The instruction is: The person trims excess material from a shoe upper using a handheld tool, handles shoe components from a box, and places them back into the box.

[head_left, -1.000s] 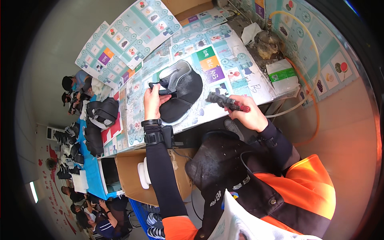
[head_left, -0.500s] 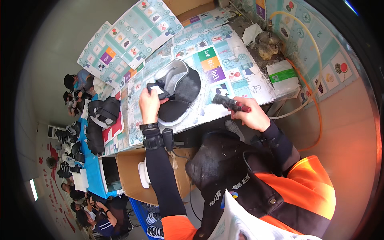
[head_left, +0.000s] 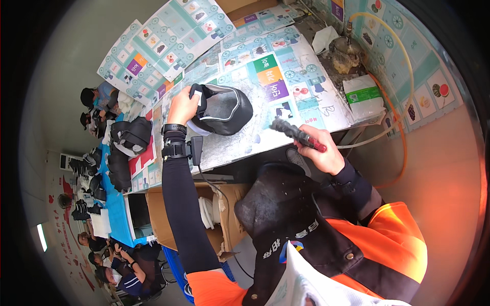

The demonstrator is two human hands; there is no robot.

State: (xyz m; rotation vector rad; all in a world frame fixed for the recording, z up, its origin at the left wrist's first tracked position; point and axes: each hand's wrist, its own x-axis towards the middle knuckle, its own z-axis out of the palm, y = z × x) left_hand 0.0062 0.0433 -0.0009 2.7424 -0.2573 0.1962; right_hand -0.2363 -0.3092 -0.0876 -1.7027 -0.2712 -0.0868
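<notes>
A black shoe upper (head_left: 241, 113) with a grey lining and a pale edge rests on the paper-covered table, its opening facing up. Pinched at its tongue end, it is gripped by my left hand (head_left: 181, 108). Off to the right and apart from the upper, my right hand (head_left: 329, 152) is closed round a brush (head_left: 286, 128) with dark, matted bristles and a red-tipped handle. The bristles point left, toward the upper, over the front edge of the table (head_left: 306, 109).
Several dark shoe uppers (head_left: 131, 136) lie at the table's left end. A cardboard box (head_left: 158, 209) stands below. A white-and-green packet (head_left: 363, 97), a crusted pot (head_left: 347, 53) and hoses (head_left: 408, 71) are at the right. People (head_left: 135, 275) work at far left.
My left hand has moved left and slightly up, turning the shoe upper so that its opening now shows. My right hand and the brush have shifted only slightly.
</notes>
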